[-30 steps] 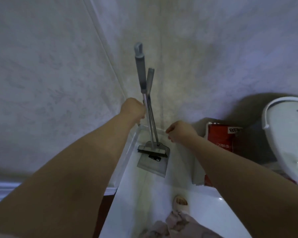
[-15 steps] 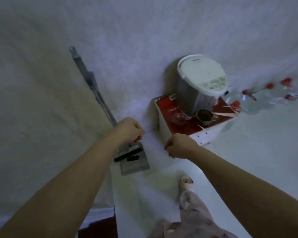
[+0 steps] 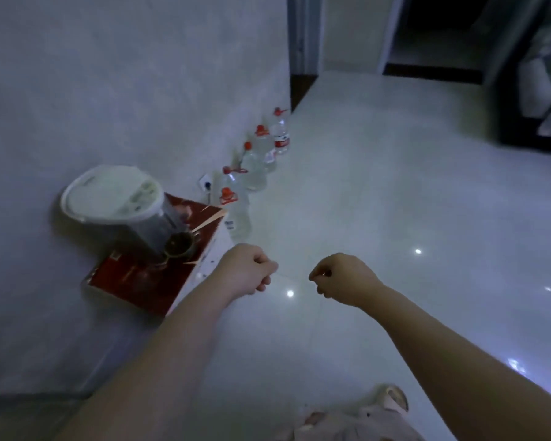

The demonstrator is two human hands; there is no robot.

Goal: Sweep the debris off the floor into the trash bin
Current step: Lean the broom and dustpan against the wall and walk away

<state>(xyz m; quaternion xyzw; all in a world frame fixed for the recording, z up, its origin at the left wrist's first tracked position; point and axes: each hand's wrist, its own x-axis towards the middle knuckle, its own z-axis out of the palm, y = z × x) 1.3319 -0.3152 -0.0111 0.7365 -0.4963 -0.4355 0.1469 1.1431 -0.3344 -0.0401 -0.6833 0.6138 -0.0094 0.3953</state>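
Fists, both of them: my left hand [image 3: 247,271] and my right hand [image 3: 342,278] are clenched side by side, a little apart, knuckles up. I can see nothing held in either.

Under the hands lies the floor [image 3: 395,218], glossy pale tile dotted with reflected light. At nine o'clock from my left hand a red box [image 3: 140,281] sits against the wall. It carries an electric water boiler [image 3: 115,198] with a white lid, and a small metal cup [image 3: 178,245] stands just beside the boiler. From eleven towards twelve o'clock a row of clear bottles [image 3: 255,173] with red caps runs along the wall to a doorway [image 3: 347,36]. At six o'clock my slippered foot [image 3: 395,399] shows.

As I judge it, the sweeping has hardly begun. No broom or dustpan is in view and neither is the trash bin. In this dim, soft picture I cannot pick out any debris on the tile. So nearly everything is left to do: take up a tool, find the debris, sweep it together and tip it into the trash bin.
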